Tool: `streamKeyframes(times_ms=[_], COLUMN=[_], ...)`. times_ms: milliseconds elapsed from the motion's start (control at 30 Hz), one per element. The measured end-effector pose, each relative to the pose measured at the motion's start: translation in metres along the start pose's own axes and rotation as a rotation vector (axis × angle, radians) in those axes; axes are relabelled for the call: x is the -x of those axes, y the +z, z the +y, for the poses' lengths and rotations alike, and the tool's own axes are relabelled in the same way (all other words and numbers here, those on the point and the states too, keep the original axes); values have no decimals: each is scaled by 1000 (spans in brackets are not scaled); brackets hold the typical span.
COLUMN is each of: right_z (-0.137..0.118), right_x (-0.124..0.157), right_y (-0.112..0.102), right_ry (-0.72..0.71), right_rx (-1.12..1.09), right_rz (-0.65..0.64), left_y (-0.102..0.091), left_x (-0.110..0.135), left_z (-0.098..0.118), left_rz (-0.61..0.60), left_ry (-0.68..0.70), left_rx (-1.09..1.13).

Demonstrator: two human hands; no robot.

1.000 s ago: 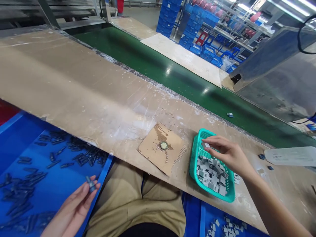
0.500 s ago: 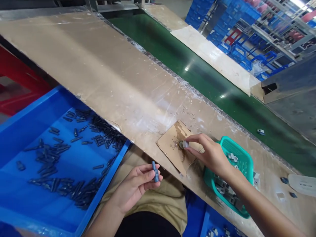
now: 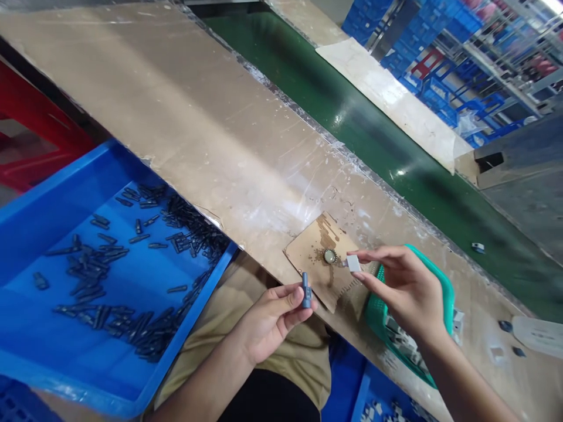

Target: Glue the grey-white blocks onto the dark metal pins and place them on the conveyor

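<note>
Between the thumb and fingers of my left hand (image 3: 275,319) stands a small dark blue-grey plastic part (image 3: 307,293), its narrow end pointing up. My right hand (image 3: 407,287) pinches a small light grey block (image 3: 353,263) with a thin stub facing left. The two parts are apart, the block higher and to the right. Just left of the block, a bottle cap (image 3: 329,256) with pale contents sits on a stained cardboard piece (image 3: 303,246). My right hand and forearm partly cover a green basket (image 3: 447,293) of grey blocks.
A blue bin (image 3: 53,187) with many dark plastic parts lies at left. Beyond the worktable (image 3: 197,129) runs a green belt (image 3: 299,88) carrying one small part (image 3: 478,247). A translucent container (image 3: 539,335) rests at far right; another blue bin (image 3: 358,387) is below the table edge.
My right hand has drawn the grey block away from the bottle cap, to the right. My left hand has moved right and slightly up with the dark part, closer to the block.
</note>
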State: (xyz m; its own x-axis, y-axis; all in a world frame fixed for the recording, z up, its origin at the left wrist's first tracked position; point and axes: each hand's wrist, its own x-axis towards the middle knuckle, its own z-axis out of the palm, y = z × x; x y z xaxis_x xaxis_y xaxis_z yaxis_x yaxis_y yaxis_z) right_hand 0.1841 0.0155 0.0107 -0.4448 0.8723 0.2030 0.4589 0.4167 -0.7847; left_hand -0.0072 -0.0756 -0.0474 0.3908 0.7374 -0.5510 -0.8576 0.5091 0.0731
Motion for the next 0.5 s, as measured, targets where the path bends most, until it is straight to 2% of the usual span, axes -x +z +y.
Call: streamKeyframes(times_ms=[67,200,500], right_z=[-12,-27,-31], right_x=[9,24,38], right_y=[3,8,12], right_ry=[-50,-164,-145], right_rx=[-125,-142,-145], right_rz=[20,11,-29], left_y=[8,17,20], left_x=[-3,-5,-3], left_z=[-3,-9,-16], left_rz=[-14,-53,-57], left_ry=[-25,-68,-99], left_rx=[17,23,10])
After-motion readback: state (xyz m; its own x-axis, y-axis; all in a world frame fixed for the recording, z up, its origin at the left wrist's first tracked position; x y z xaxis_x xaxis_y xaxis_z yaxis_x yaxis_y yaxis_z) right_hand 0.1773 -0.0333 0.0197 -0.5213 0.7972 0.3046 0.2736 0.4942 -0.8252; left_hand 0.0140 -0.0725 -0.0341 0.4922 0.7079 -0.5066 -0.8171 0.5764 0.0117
